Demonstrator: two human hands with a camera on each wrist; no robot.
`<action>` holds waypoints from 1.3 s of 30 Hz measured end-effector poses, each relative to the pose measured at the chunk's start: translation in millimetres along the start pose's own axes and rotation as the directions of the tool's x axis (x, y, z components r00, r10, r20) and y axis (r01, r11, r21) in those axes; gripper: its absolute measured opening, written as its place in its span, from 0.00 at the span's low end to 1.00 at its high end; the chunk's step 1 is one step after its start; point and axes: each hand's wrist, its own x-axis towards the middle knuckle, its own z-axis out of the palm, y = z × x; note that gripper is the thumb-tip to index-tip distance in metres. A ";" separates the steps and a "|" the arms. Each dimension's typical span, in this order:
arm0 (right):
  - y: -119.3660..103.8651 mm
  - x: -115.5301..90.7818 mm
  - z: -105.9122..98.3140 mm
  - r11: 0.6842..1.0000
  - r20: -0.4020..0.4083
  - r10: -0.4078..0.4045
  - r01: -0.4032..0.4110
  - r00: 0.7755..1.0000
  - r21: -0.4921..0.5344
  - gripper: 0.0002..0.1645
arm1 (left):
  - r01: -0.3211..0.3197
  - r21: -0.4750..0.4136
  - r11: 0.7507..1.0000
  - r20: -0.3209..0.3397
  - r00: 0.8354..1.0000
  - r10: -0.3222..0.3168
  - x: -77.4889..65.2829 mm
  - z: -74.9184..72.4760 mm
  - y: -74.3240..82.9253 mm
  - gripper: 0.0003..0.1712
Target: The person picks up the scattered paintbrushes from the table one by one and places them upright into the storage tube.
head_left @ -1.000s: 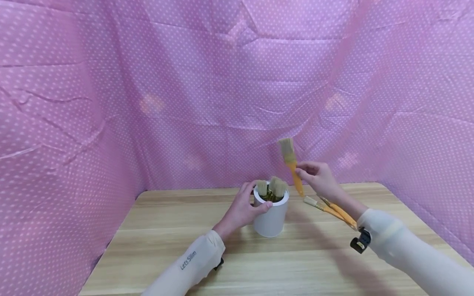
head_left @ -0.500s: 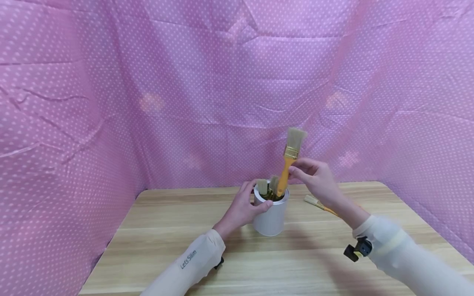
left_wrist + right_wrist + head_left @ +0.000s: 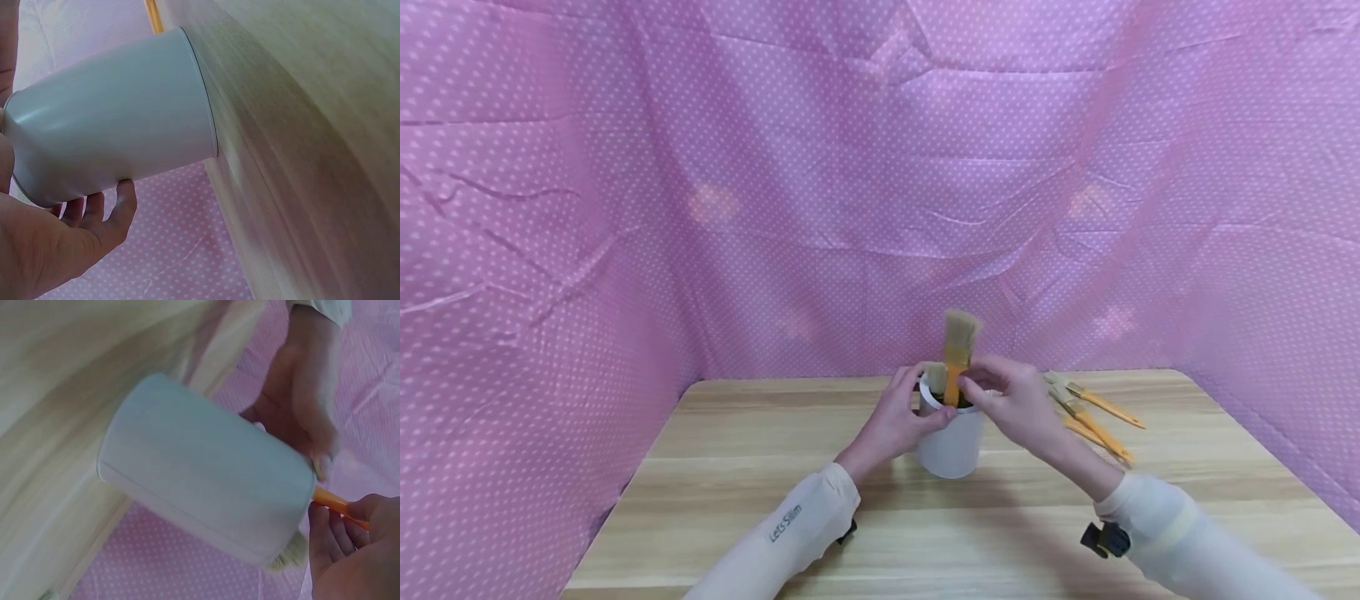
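Observation:
A white canister [image 3: 950, 450] stands upright on the table, and my left hand [image 3: 904, 423] grips it round the rim, thumb in front. In the left wrist view several fingers curl against the canister wall [image 3: 119, 119]. My right hand [image 3: 1017, 407] pinches the orange handle of a flat paintbrush [image 3: 961, 336], bristles up, over the canister's mouth. From the right wrist view, the handle [image 3: 331, 501] enters at the rim; its lower end is hidden inside. Other brush bristles [image 3: 935, 377] poke out of the canister beside it.
To the right, several orange-handled paintbrushes [image 3: 1101, 429] lie in a loose pile on the wooden table [image 3: 737, 500]. Pink dotted cloth [image 3: 820, 208] hangs behind the table and on both sides.
My right hand has swung the paintbrush left and lowered it, handle end first, into the canister's mouth. The brushes on the table show more fully now. My left hand stays on the canister.

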 end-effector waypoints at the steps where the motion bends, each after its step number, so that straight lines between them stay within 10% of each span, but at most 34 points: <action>1: 0.2 -0.7 2.9 1.000 0.009 0.002 -0.002 1.000 -0.004 0.12 | -0.001 0.003 1.000 -0.003 1.000 0.001 0.4 0.4 -0.3 0.45; 12: 3.5 -5.8 14.7 0.980 0.103 0.173 -0.181 0.980 0.078 0.12 | 0.014 0.005 1.000 -0.019 1.000 -0.014 1.2 3.1 0.4 0.49; 24: -6.5 -3.2 8.9 0.997 0.028 0.073 -0.073 0.997 0.016 0.13 | 0.039 0.022 0.999 -0.004 0.999 -0.038 1.3 -1.2 1.4 0.49; 32: -8.6 -4.0 -29.5 0.998 -0.069 0.003 -0.007 0.998 -0.060 0.13 | 0.039 -0.002 0.999 -0.008 0.999 -0.039 4.8 4.9 4.7 0.50; 39: 2.8 -13.1 -65.0 0.988 -0.104 0.122 -0.131 0.987 -0.086 0.11 | 0.035 -0.030 0.999 -0.025 0.999 -0.036 0.7 4.7 1.3 0.50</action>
